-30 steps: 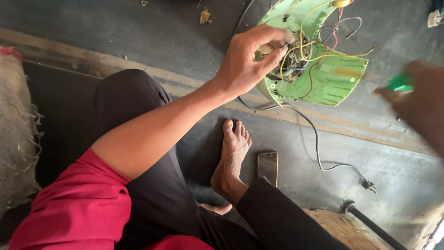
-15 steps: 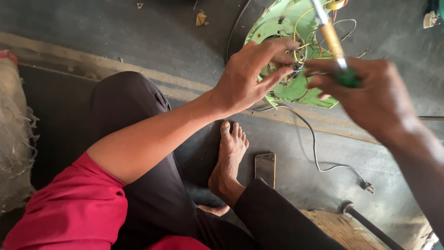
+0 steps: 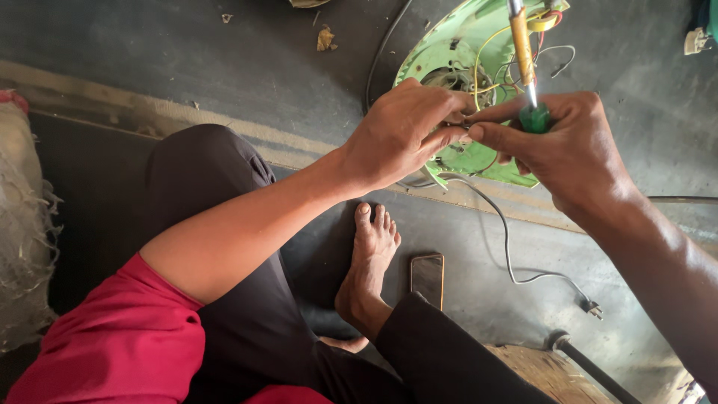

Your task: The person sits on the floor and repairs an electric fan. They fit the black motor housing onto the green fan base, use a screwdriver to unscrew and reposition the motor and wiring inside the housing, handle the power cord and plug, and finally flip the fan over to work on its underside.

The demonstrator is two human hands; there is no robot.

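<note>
A round green appliance housing (image 3: 449,56) lies on the dark floor with yellow, red and white wires spilling from its open inside. My left hand (image 3: 404,135) rests on its near side, fingers pinched on something small among the wires. My right hand (image 3: 568,150) meets it fingertip to fingertip and grips a tool (image 3: 523,60) with a green handle and an orange and metal shaft that points up over the housing. What the fingertips pinch is hidden.
A grey power cord (image 3: 516,262) runs from the housing to a plug (image 3: 591,308) on the floor. A phone (image 3: 427,278) lies beside my bare foot (image 3: 366,269). A frayed sack (image 3: 22,224) stands at the left, a wooden board (image 3: 553,370) at lower right.
My right hand came in from the right edge with the green-handled tool and closed up against my left hand over the housing. My left hand stayed on the wires.
</note>
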